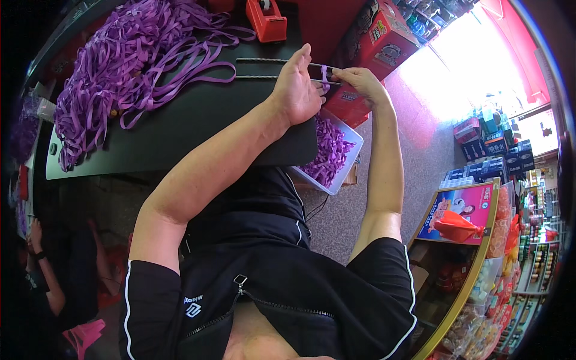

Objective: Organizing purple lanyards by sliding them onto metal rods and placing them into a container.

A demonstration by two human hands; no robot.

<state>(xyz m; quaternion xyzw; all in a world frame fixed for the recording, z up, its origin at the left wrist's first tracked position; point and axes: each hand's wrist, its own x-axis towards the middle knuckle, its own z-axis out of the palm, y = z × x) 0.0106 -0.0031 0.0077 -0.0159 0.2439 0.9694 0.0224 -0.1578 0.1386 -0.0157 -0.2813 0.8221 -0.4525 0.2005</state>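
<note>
My left hand (pixel 297 87) and my right hand (pixel 360 81) meet at the far edge of a black table (pixel 180 126). Both pinch a short piece of purple ribbon (pixel 324 77) that is looped around the ends of two thin metal rods (pixel 258 60) lying side by side on the table. The left hand's thumb points up over the upper rod. Just below the hands, past the table's edge, a white tray (pixel 355 141) holds several folded purple ribbon pieces (pixel 330 153).
A big heap of long purple ribbon strips (pixel 120 60) covers the table's left part. A red tape dispenser (pixel 267 21) stands behind the rods. Red cartons (pixel 384 36) lie beyond the hands. Shop shelves with goods (pixel 498 228) fill the right. Another person (pixel 42 270) sits lower left.
</note>
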